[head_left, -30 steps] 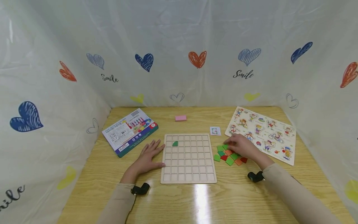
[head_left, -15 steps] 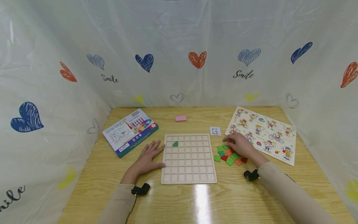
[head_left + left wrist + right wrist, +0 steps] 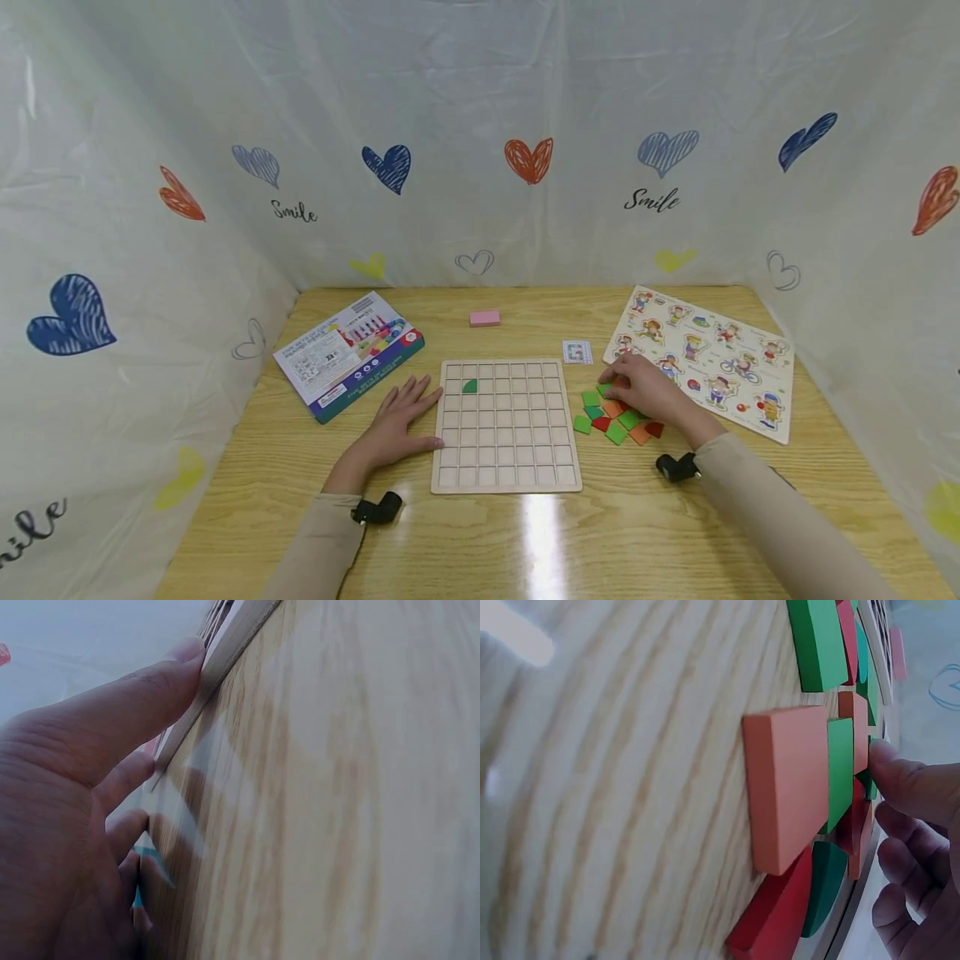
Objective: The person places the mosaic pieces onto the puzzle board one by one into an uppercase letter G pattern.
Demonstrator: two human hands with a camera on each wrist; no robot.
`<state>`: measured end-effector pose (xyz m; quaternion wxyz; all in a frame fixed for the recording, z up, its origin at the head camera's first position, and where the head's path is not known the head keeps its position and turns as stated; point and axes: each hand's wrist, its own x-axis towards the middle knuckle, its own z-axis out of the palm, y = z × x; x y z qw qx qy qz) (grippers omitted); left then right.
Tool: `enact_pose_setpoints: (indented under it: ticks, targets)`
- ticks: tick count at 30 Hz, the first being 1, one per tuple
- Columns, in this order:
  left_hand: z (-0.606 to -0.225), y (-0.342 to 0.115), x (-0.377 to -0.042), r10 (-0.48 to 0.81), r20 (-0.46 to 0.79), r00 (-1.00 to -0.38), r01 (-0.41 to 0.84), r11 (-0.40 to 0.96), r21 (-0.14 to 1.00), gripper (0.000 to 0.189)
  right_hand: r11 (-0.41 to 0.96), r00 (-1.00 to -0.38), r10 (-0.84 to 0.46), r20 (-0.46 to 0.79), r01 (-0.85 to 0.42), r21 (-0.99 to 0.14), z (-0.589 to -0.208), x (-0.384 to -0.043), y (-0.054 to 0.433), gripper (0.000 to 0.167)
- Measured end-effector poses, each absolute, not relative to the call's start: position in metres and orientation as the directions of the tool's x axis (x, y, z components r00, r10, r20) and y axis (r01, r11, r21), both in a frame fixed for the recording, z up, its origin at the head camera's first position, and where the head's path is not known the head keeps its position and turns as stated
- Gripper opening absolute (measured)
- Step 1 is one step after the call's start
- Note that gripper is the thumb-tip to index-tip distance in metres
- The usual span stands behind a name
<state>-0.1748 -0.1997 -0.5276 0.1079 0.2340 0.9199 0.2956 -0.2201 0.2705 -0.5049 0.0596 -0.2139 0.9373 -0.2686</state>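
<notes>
A square wooden grid board [image 3: 496, 426] lies flat, with a dark green quarter-circle piece [image 3: 470, 386] in one cell near its upper left. My left hand [image 3: 401, 421] rests on the table with fingers spread, its thumb [image 3: 161, 694] touching the board's left edge. To the right of the board is a loose pile of flat pieces, including orange [image 3: 791, 787], red [image 3: 776, 911] and green [image 3: 617, 432] ones. Over the pile's far side, my right hand [image 3: 647, 390] has bent fingers, its thumb against a green piece [image 3: 873, 780]. Whether it pinches that piece is hidden.
A pattern card [image 3: 577, 352] lies beyond the pile. Behind the right hand is a picture puzzle board [image 3: 708, 350]. A pink block [image 3: 484, 317] sits at the back, and a printed box [image 3: 348, 354] at the left. Curtains surround the table [image 3: 420, 550].
The right hand has shifted slightly over the far edge of the pile, its fingertips lifting a little and coming back down to the pieces. Left hand and board stay put.
</notes>
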Motion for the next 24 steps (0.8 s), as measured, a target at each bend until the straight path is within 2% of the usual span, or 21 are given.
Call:
enact_pose_setpoints:
  ticks: [4, 11, 17, 24]
  targets:
    - [-0.528, -0.2, -0.175, 0.493, -0.056, -0.868, 0.369, 0.716, 0.593, 0.09, 0.77, -0.903, -0.429, 0.0, -0.365, -0.524, -0.504, -0.222, 0.269, 0.008]
    - [-0.526, -0.199, -0.174, 0.492, -0.062, -0.868, 0.361, 0.713, 0.602, 0.09, 0.764, -0.915, -0.404, -0.006, -0.334, -0.552, -0.505, -0.224, 0.266, 0.011]
    - [-0.525, -0.198, -0.174, 0.486, -0.064, -0.872, 0.354, 0.715, 0.603, 0.09, 0.69, -0.922, -0.384, 0.051, -0.323, -0.647, -0.507, -0.225, 0.255, 0.012]
    - [-0.526, -0.198, -0.174, 0.487, -0.051, -0.872, 0.361, 0.71, 0.605, 0.09, 0.6, -0.929, -0.358, 0.089, -0.302, -0.741, -0.508, -0.23, 0.214, 0.013]
